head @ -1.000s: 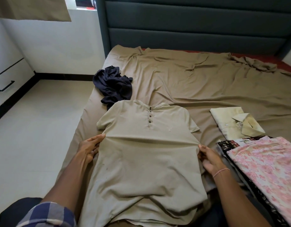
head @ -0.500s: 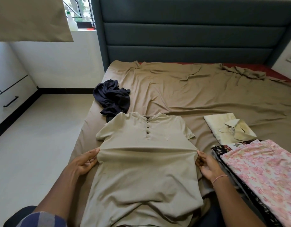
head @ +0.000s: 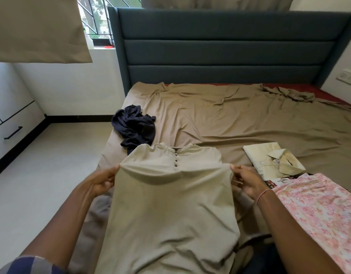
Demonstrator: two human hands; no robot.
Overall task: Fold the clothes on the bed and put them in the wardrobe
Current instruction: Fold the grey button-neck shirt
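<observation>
Shirt is laid front-up on the bed, stretched between the two hands, collar on their far side, hem toward the person. Left hand: fingers are curled round the shirt's left edge, cloth gripped. Right hand: the right edge is pinched between thumb and fingers; a bracelet is worn at the wrist. A raised crease is held across the shirt from hand to hand, just below the buttons. Sleeves are not seen, possibly tucked under; view unclear. Beyond the left hand a crumpled navy garment is noted, touching the shirt's shoulder. Just beyond the right hand a folded cream shirt is laid; right of that hand, a pink floral cloth
</observation>
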